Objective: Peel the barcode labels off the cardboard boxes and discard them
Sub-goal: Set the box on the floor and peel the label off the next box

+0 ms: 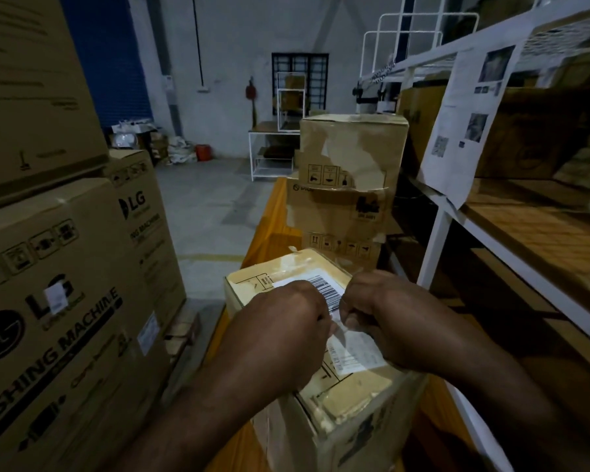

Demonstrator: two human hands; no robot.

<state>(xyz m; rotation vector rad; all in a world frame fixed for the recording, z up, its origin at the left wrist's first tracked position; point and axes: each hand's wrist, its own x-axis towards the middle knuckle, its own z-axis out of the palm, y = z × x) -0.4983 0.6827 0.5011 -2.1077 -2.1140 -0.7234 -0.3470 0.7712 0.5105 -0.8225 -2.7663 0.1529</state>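
A small cardboard box [351, 400] stands in front of me on an orange table, its top covered in clear tape. A white barcode label [331, 291] runs across that top, and a second white label patch [358, 352] lies nearer to me. My left hand [283, 321] rests on the left part of the label with its fingers curled down at the label's middle. My right hand [385, 315] is beside it, thumb and fingers pinching at the label or its tape film between the two hands. Both hands hide the label's centre.
Large washing machine cartons [58, 301] are stacked close on the left. Behind the small box stand stacked cartons [348, 185] with torn labels. A white metal shelf rack [457, 212] with a hanging paper sheet [464, 120] fills the right. Open concrete floor [212, 206] lies ahead.
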